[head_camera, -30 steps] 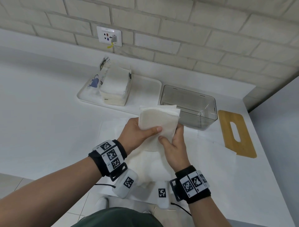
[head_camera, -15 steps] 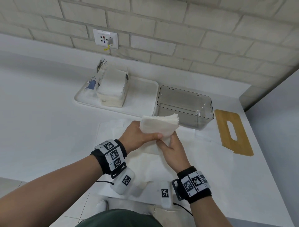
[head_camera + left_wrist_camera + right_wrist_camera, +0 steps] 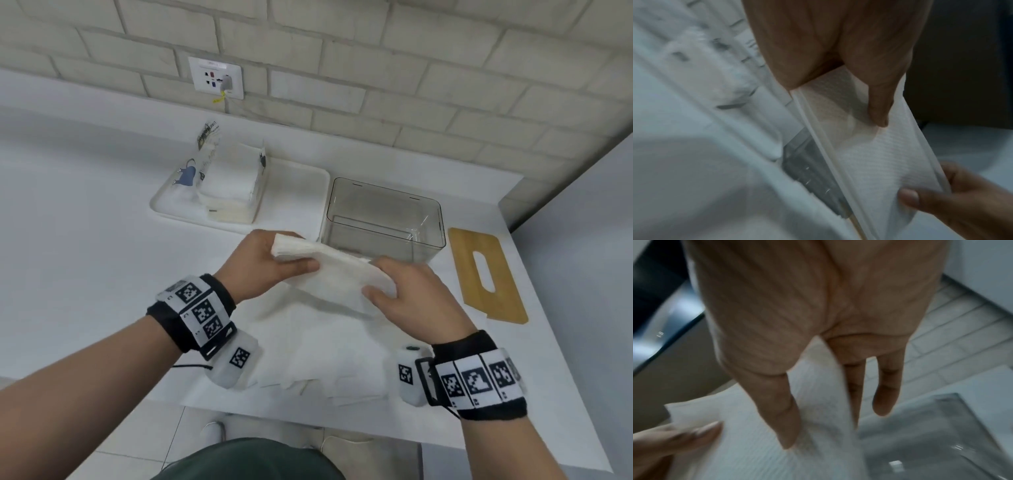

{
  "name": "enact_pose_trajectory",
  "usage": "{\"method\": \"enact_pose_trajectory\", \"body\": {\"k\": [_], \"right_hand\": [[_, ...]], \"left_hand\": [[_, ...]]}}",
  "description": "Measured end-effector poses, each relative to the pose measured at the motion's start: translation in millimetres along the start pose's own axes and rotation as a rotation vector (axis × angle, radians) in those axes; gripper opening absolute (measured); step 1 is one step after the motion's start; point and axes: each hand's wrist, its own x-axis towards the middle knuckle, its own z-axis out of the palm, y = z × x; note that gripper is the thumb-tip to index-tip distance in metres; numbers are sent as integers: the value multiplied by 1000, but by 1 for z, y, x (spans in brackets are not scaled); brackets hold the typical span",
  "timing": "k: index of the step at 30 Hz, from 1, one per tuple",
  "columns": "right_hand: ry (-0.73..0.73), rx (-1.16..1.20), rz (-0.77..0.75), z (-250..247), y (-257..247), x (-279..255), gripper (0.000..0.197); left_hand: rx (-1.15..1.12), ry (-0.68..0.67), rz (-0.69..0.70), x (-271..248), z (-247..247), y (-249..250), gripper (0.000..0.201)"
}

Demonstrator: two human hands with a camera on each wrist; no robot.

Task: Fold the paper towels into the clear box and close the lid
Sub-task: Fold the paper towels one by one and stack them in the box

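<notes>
A folded stack of white paper towels [image 3: 337, 270] is held level above the counter, just in front of the clear box [image 3: 383, 219]. My left hand [image 3: 274, 263] grips its left end, thumb on top. My right hand [image 3: 404, 291] pinches the right end. In the left wrist view the paper towels [image 3: 869, 154] run from my left thumb down to the right hand's fingers [image 3: 920, 199]. In the right wrist view the paper towels [image 3: 760, 443] lie under my right thumb, with the clear box [image 3: 931, 426] beyond. The box stands open and empty. Its wooden lid [image 3: 486, 274] lies flat to the right.
A white tray [image 3: 298, 192] behind the left hand carries an opened pack of paper towels [image 3: 229, 185]. More unfolded towels [image 3: 318, 346] lie spread on the counter under my hands. A brick wall with a socket [image 3: 215, 77] closes off the back; a side wall stands at the right.
The stack has tipped from upright to level and turned lengthwise between my hands. My right hand has slid from the bottom edge out to the right end, nearer the box.
</notes>
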Motion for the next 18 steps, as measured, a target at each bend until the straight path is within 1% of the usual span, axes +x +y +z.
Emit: {"method": "enact_pose_trajectory", "body": {"k": [3, 4, 6, 7, 8, 9, 10, 12, 14, 16, 18], "right_hand": [[17, 72, 29, 13, 17, -6, 17], [51, 97, 16, 16, 19, -9, 14], [168, 155, -11, 20, 19, -15, 11], [224, 201, -1, 22, 20, -18, 12], [251, 248, 27, 25, 23, -20, 14], [240, 287, 57, 30, 25, -20, 19], [201, 311, 87, 36, 29, -19, 26], [146, 322, 110, 48, 35, -19, 40], [189, 323, 67, 51, 38, -20, 46], [277, 324, -12, 49, 38, -22, 44], [321, 297, -89, 49, 40, -23, 41]], "left_hand": [[7, -14, -68, -7, 5, -19, 13], [3, -12, -73, -9, 7, -21, 11], [-48, 17, -73, -9, 9, -24, 10], [-76, 34, -80, -9, 10, -26, 11], [-86, 38, -87, -9, 11, -28, 15], [-71, 28, -92, -9, 12, -32, 19], [-31, 5, -99, -8, 14, -37, 22], [60, -47, -118, -8, 16, -48, 21], [85, -65, -125, -8, 16, -51, 16], [92, -56, -107, -6, 15, -50, 15], [110, -52, -81, -4, 13, -49, 14]]}}
